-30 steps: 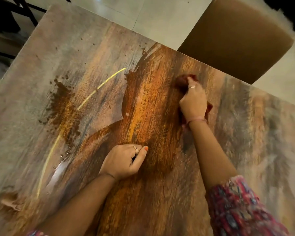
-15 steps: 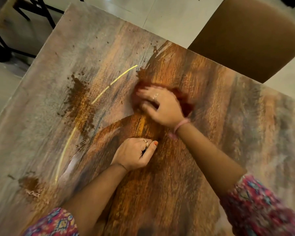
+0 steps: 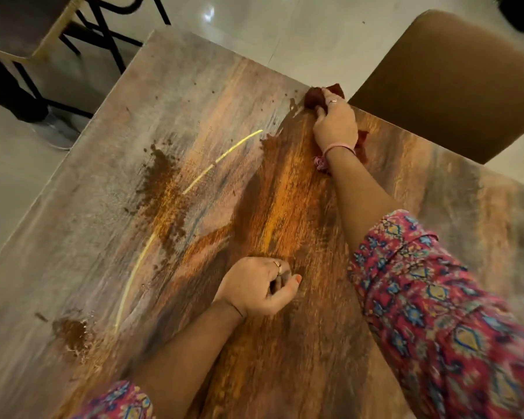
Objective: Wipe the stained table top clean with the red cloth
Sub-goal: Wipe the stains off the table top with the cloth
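A: Sleeves first, patterned red, one low at the near edge, one along the right. Past them the left hand (image 3: 256, 287) rests on the tabletop (image 3: 82, 237), curled into a loose fist with the thumb laid alongside — nothing visibly held, just bracing, I'd say.

B: And the stains?

A: Plenty left. A brown blotch (image 3: 71, 328) sits near the left edge, close to us. Further out there's a larger powdery brown patch (image 3: 161, 179) with scattered specks beyond it, and a thin yellow streak (image 3: 194, 182) arcs between the two. None of that looks touched.

B: The middle looks darker.

A: It does — a broad wet-looking band runs up the centre toward the far edge, which I take for the wiped part, though some of it may be smeared and not clean.

B: Where's the cloth?

A: At the far edge. The right hand (image 3: 335, 124) is reached out flat over the red cloth (image 3: 315, 96), fingers pressing it down, cloth bunched past the fingertips and showing again by the wrist. A tan chair (image 3: 451, 83) stands just beyond.

B: So?

A: Perhaps half done; the left side is what remains.
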